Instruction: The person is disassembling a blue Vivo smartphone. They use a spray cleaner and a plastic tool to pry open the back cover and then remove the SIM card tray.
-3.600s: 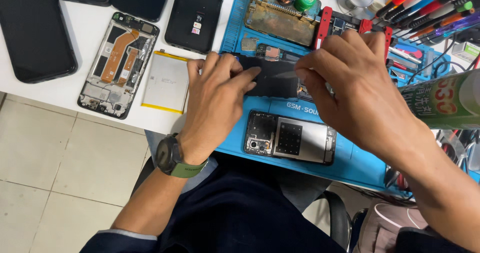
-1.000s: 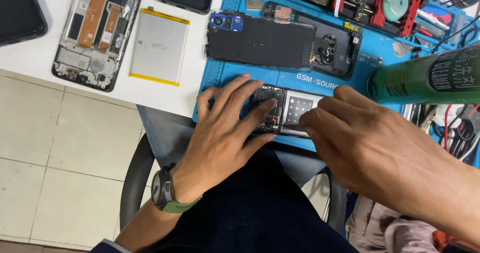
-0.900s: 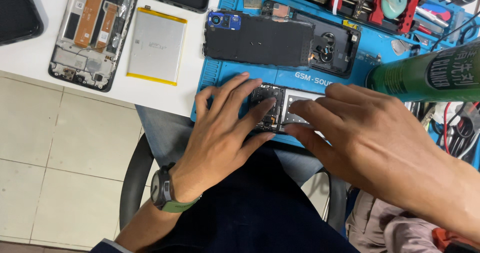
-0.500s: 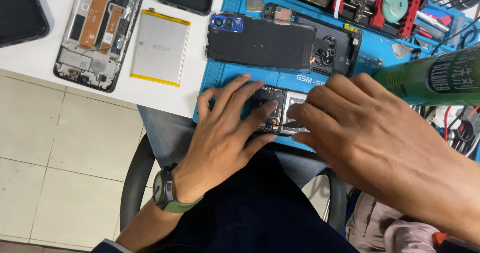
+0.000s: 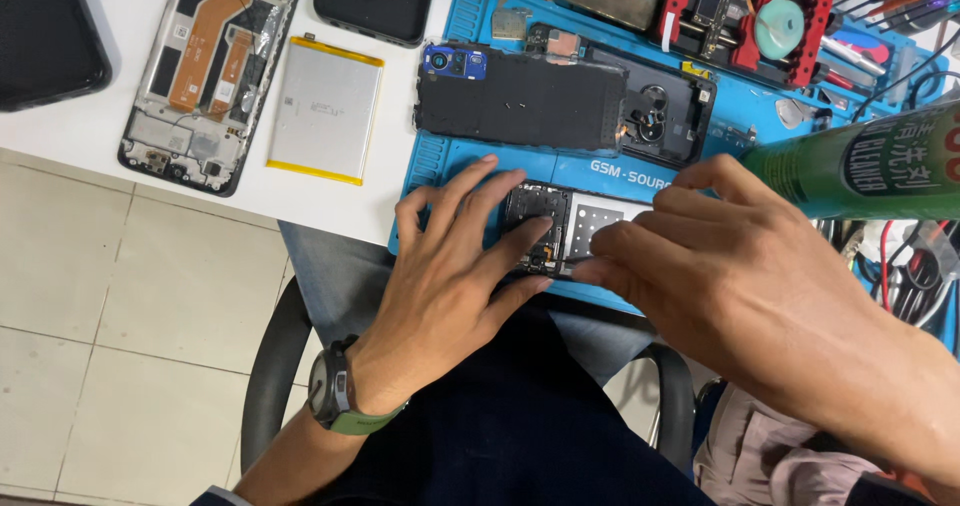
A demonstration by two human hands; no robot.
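Note:
An opened phone (image 5: 568,224), its inner board and metal shield showing, lies at the near edge of the blue work mat (image 5: 450,161). My left hand (image 5: 450,271), a watch with a green strap on its wrist, lies spread over the phone's left end, fingertips pressing on it. My right hand (image 5: 720,266) covers the phone's right part. Its fingertips are bunched at the near edge and its thumb is at the far edge. Whether anything small is pinched in those fingers is hidden.
Beyond the phone lie a black cover with a blue camera block (image 5: 520,96) and a second black frame (image 5: 660,116). A green spray can (image 5: 870,166) lies right. On the white table (image 5: 100,136) are a pale battery (image 5: 325,106), a stripped phone frame (image 5: 205,66) and a black phone (image 5: 375,1).
Both hands came off the black cover farther up the mat and settled on the opened phone. In the last second my right fingers slid left across it.

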